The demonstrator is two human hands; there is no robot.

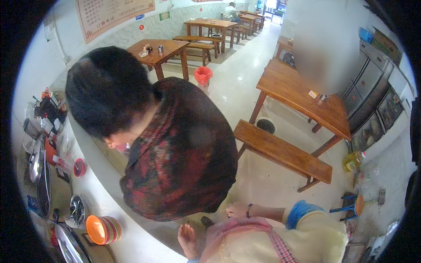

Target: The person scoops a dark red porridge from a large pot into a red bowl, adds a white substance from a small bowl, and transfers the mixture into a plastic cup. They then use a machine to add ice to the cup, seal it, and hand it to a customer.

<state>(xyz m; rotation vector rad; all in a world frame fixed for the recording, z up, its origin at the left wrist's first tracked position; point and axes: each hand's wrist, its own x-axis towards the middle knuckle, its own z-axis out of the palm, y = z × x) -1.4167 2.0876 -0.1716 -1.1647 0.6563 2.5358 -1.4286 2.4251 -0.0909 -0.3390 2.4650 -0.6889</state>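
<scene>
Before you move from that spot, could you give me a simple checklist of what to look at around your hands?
1. Left hand free: ok, nothing shows in it.
2. Right hand free: cannot tell, its fingers are too blurred.
3. Space ahead open: not ok, a person in a dark red patterned top is close in front.
4. Bowls gathered: ok, stacked together on the white counter.
5. Wooden bench apart from the right hand: ok, it stands beyond it.
</scene>
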